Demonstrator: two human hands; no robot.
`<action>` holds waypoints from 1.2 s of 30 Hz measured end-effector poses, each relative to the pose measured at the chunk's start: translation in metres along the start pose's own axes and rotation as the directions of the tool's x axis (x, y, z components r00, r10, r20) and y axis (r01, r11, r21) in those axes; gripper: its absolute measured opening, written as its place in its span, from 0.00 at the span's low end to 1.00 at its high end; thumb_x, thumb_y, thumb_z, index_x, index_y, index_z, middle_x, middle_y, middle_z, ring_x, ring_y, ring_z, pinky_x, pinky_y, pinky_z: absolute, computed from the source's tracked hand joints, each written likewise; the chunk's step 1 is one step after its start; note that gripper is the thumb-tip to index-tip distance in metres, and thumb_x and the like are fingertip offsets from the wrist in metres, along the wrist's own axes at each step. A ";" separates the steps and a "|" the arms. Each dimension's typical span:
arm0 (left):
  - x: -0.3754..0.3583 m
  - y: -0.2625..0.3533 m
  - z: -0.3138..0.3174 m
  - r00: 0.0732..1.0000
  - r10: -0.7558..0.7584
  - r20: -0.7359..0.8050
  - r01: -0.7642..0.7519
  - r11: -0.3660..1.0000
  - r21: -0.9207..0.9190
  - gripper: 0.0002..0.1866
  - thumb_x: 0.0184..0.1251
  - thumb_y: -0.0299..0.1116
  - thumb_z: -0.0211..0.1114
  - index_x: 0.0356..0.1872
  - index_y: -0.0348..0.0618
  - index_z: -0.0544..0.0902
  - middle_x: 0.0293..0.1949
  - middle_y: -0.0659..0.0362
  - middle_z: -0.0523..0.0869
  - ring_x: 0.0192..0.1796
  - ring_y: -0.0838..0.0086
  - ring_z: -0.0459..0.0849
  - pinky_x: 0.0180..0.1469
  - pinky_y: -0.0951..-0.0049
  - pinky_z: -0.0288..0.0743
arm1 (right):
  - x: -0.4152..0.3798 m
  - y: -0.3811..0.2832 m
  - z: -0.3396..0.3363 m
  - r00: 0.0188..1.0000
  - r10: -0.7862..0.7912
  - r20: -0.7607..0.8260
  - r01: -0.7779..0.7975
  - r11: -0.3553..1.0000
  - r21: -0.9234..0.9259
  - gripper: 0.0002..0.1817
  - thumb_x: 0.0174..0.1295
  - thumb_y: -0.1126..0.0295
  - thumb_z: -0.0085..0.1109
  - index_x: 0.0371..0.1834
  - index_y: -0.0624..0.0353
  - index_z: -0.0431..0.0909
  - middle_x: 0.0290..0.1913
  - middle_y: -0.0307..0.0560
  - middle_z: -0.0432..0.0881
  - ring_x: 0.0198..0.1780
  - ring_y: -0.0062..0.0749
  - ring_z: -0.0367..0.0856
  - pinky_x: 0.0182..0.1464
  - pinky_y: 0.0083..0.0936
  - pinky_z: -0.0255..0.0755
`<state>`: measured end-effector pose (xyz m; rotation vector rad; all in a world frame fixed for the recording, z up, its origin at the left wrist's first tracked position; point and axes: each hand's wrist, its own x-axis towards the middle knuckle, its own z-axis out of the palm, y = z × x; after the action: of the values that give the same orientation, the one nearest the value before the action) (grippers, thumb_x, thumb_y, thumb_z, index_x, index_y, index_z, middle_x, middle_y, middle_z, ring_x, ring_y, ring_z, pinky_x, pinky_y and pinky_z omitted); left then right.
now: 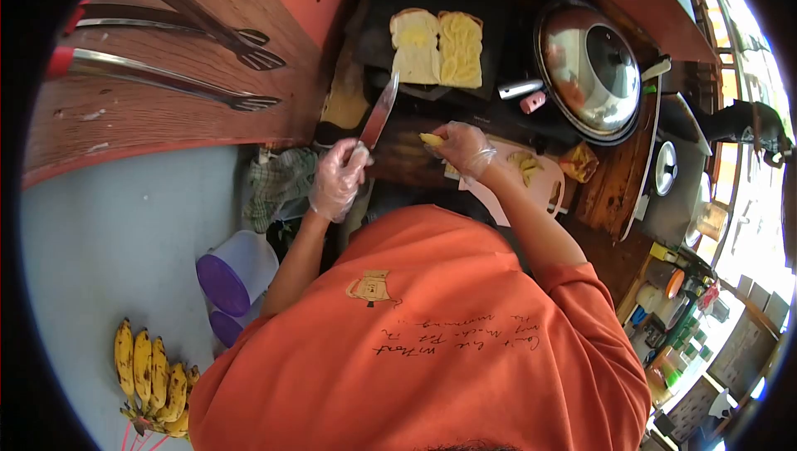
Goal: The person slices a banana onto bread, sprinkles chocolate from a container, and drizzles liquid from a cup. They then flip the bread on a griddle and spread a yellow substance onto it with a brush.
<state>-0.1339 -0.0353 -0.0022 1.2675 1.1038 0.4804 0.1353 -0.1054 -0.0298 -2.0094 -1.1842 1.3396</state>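
My left hand (336,178), in a clear plastic glove, is closed around the handle of a knife (381,112) whose blade points up and away from me. My right hand (462,149), gloved too, pinches a yellow piece of banana (432,139) between its fingertips. Ahead of both hands, two bread slices lie side by side on a dark griddle (378,23). The right bread slice (461,48) is covered with banana slices; the left bread slice (415,52) has a yellow spread on its upper part. Under my right forearm is a pink cutting board (496,199) with banana pieces (525,167).
A lidded pan (589,69) stands right of the griddle. Several tongs (166,77) lie on the wooden shelf at the left. A checked cloth (278,189) hangs by my left arm. Lower left are a purple-lidded tub (253,264) and a banana bunch (154,376).
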 end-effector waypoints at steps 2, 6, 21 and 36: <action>-0.019 -0.039 -0.014 0.987 0.151 0.046 -0.158 0.943 0.293 0.15 0.73 0.34 0.64 0.56 0.41 0.81 0.33 0.54 0.88 0.27 0.72 0.83 0.30 0.70 0.77 | 0.016 0.055 0.017 0.989 -0.146 0.002 0.138 0.931 -0.339 0.16 0.60 0.62 0.67 0.49 0.55 0.87 0.45 0.52 0.88 0.45 0.45 0.87 0.52 0.35 0.80; -0.023 -0.078 -0.023 0.875 0.315 0.369 -0.478 0.433 0.764 0.21 0.73 0.34 0.60 0.66 0.59 0.78 0.31 0.49 0.87 0.32 0.54 0.87 0.33 0.54 0.81 | 0.027 0.094 0.031 0.954 -0.298 0.039 0.294 0.900 -0.322 0.13 0.60 0.65 0.65 0.47 0.53 0.88 0.44 0.53 0.87 0.50 0.49 0.84 0.56 0.39 0.77; 0.006 -0.095 0.019 0.822 0.231 0.520 -0.555 0.126 0.822 0.33 0.63 0.27 0.59 0.70 0.70 0.75 0.29 0.58 0.83 0.31 0.59 0.87 0.30 0.56 0.83 | 0.069 0.138 0.043 0.827 -0.540 0.157 0.558 0.754 -0.346 0.13 0.53 0.67 0.71 0.43 0.51 0.89 0.41 0.48 0.84 0.51 0.47 0.81 0.57 0.40 0.75; 0.012 -0.092 0.021 0.838 0.128 0.530 -0.544 0.132 0.829 0.30 0.67 0.26 0.55 0.70 0.67 0.75 0.32 0.55 0.85 0.37 0.58 0.89 0.36 0.53 0.85 | 0.075 0.148 0.050 0.819 -0.547 0.172 0.566 0.721 -0.400 0.14 0.57 0.66 0.67 0.47 0.49 0.89 0.44 0.50 0.84 0.52 0.47 0.81 0.58 0.40 0.74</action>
<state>-0.1350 -0.0638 -0.0930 2.7154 0.7135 -0.2602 0.1630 -0.1257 -0.1999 -1.6540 -2.0568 0.8548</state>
